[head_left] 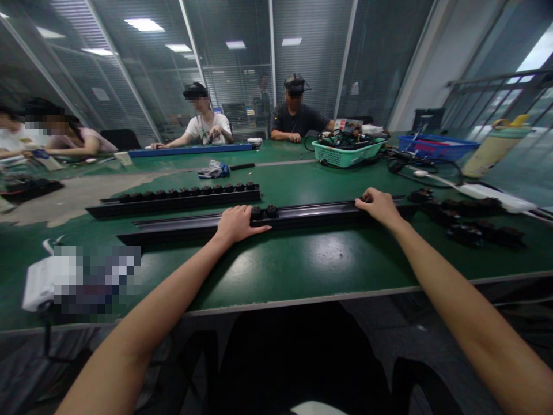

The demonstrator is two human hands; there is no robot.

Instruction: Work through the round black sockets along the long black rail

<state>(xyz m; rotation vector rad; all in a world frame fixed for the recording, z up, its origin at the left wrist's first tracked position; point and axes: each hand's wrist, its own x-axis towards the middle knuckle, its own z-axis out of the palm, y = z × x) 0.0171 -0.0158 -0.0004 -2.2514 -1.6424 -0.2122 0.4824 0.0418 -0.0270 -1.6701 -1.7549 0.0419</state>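
A long black channel rail [311,214] lies across the green table in front of me. My left hand [235,223] grips it left of its middle, fingers over the top and thumb along the near side. Two small black modules [264,212] sit in the rail beside that hand. Farther right, my right hand [380,206] pinches a small black module [366,199] at the rail; the fingers partly cover it. A second black rail [181,203] lies behind on the left, with a row of several black modules [194,191] along it.
Loose black modules [470,216] lie at the right. A green basket [349,153] of cables, a blue basket [436,147], a bottle [495,150] and a white power strip [496,196] stand beyond. Several co-workers sit around the table. Gloves [213,169] lie toward the back.
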